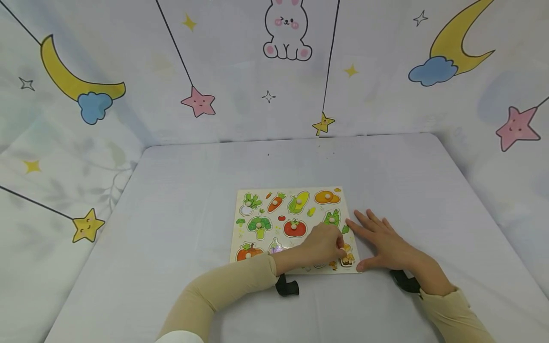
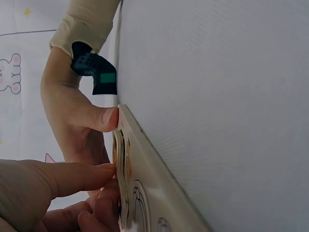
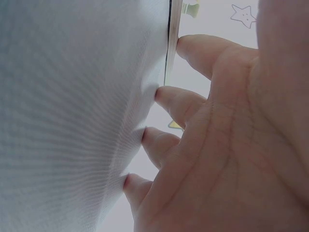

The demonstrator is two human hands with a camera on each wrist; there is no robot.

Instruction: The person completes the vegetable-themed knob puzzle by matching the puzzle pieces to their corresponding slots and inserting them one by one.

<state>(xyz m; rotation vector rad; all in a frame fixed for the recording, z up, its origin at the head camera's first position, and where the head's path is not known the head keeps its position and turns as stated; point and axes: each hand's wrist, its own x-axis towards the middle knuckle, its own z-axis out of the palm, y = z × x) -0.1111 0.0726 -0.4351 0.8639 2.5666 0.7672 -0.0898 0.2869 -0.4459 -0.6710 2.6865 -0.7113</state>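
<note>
A wooden vegetable puzzle board [image 1: 234, 238] lies flat on the table, with knobbed pieces such as broccoli [image 1: 259, 226], tomato [image 1: 295, 228] and corn [image 1: 299, 202]. My left hand [image 1: 320, 244] reaches across its lower right part and pinches the mushroom puzzle piece [image 1: 348, 260] between thumb and fingers. The left wrist view shows that piece [image 2: 120, 181] at the board's face; whether it sits fully in its recess I cannot tell. My right hand [image 1: 388, 245] lies spread at the board's right edge, thumb at the near corner and index fingertip touching the side.
A white cloth covers the table [image 1: 180, 200]. Black wrist-worn devices [image 1: 287, 287] show below both hands. A printed backdrop with moons, stars and a rabbit [image 1: 286, 31] stands behind and at the sides.
</note>
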